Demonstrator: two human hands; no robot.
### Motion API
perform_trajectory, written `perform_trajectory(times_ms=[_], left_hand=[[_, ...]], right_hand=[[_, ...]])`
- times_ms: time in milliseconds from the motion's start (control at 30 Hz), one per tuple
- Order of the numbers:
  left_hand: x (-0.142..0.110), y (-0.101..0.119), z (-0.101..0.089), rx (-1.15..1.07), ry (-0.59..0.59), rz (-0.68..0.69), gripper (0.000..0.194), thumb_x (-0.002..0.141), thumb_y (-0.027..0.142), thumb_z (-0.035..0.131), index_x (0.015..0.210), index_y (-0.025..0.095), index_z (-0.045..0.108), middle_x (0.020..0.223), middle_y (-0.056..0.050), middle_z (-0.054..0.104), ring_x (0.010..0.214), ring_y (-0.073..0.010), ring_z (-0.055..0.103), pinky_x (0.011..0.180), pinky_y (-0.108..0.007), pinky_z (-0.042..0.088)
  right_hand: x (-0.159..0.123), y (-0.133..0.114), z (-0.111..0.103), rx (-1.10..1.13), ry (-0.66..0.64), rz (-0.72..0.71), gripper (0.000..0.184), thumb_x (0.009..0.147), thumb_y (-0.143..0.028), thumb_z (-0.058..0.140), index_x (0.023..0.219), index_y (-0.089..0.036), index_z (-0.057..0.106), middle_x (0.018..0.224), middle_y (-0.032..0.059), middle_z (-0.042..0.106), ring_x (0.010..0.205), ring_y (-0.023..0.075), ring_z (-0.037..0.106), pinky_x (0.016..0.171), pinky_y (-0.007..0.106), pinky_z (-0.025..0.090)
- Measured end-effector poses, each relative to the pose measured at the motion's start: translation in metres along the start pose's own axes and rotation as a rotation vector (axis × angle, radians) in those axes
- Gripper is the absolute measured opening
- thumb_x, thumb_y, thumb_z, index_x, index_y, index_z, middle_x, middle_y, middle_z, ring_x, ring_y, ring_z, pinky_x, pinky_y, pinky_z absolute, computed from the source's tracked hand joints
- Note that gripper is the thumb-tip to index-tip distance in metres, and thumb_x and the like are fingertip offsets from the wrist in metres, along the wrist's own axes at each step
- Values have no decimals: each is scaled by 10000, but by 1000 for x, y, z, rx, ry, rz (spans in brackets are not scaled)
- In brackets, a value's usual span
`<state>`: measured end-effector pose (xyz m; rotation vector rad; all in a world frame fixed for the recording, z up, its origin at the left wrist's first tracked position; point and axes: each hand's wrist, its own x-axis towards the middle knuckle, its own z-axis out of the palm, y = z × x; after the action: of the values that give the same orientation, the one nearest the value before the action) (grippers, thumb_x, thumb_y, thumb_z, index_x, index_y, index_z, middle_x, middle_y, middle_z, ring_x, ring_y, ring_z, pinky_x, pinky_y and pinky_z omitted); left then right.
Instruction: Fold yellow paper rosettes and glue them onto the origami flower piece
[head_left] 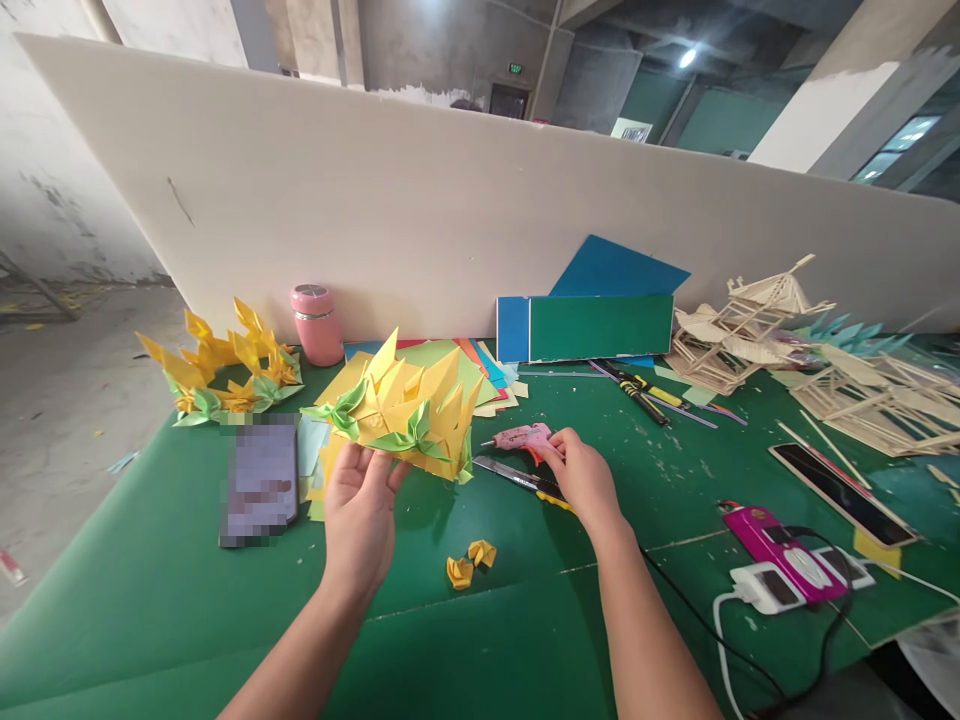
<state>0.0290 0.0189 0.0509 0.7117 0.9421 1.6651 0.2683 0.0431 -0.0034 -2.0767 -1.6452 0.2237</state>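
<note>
My left hand (361, 515) is closed on the lower edge of a yellow folded-paper crown (409, 400) trimmed with green paper leaves, held above the table. On the right, my right hand (583, 480) grips the handle of a pink hot glue gun (521, 438), whose nozzle points left toward the crown. Just under the glue gun lies a utility knife (517, 474) with a yellow and black handle. Two small folded yellow paper flowers (469, 566) rest on the green tabletop (480, 650) between my forearms.
A second paper crown (225, 370), a pink bottle (316, 325) and a phone (259, 480) stand or lie at left. Coloured paper sheets (480, 370) are behind. Wooden stick models (739, 330), another phone (840, 492) and a magenta power strip (780, 550) with cables occupy the right.
</note>
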Motion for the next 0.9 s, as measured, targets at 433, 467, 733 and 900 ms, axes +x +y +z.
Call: perform_trajectory(times_ms=[433,467,733,900], left_hand=[[-2,-1,2,-15,20,-8,241,630,349,782,722,193,622,828,-6,668,871,-166,627,764,-280,514],[-2,-1,2,-17,17,-8,242,632,351,780,732,193,626,854,-11,674,878,-167,628,769,-281,512],[-3,-1,3,-15,16,-6,217,657,338,762,767,200,635,901,-19,690,899,-168,631,771,-265,496],[-3,1,3,-20,12,-11,230,649,339,767,795,207,648,920,-15,689,902,-171,628,775,-279,499]], right_hand=[[-19,-27,-24,325,-322,-304,188,811,-332,627,693,-189,659,720,24,615,603,151,540,544,249,397],[-24,-33,-26,384,-494,-375,156,786,-320,663,703,-190,686,709,13,620,595,138,541,545,237,404],[-45,-69,-13,225,-617,-791,145,751,-101,684,772,-224,759,666,-12,600,678,133,581,581,215,399],[-46,-72,-6,187,-565,-854,120,726,-107,711,714,-221,742,638,-29,536,670,121,552,577,210,390]])
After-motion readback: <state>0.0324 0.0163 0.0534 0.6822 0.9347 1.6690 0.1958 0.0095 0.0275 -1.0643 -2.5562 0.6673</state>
